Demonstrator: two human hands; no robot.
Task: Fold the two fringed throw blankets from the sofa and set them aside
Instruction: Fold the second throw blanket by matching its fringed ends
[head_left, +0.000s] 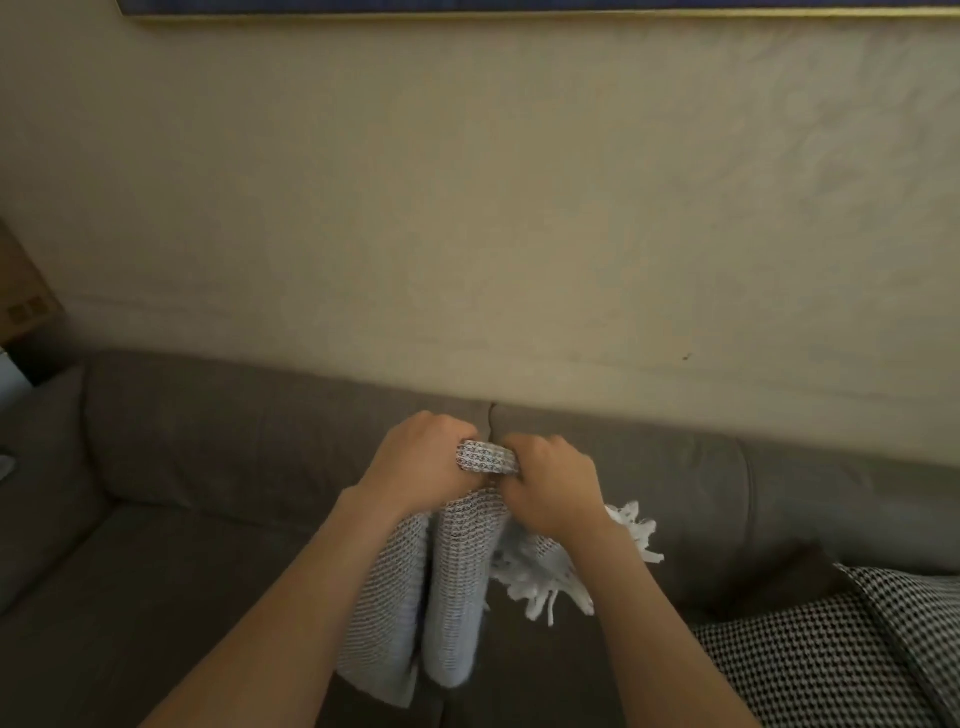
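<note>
I hold a light grey-white woven throw blanket (457, 587) up over the sofa seat, doubled so its folds hang down between my forearms. My left hand (421, 457) and my right hand (553, 491) are side by side, both gripping its top edge. White fringe (556, 582) dangles under my right wrist. A second blanket (841, 654), black-and-white houndstooth, lies spread on the seat at the lower right; its fringe is not visible.
The grey-brown sofa (208, 545) runs across the view, its back cushions against a beige wall (467, 208). A picture frame edge (519, 10) shows at the top. A cardboard box (23, 296) sits beyond the sofa's left arm.
</note>
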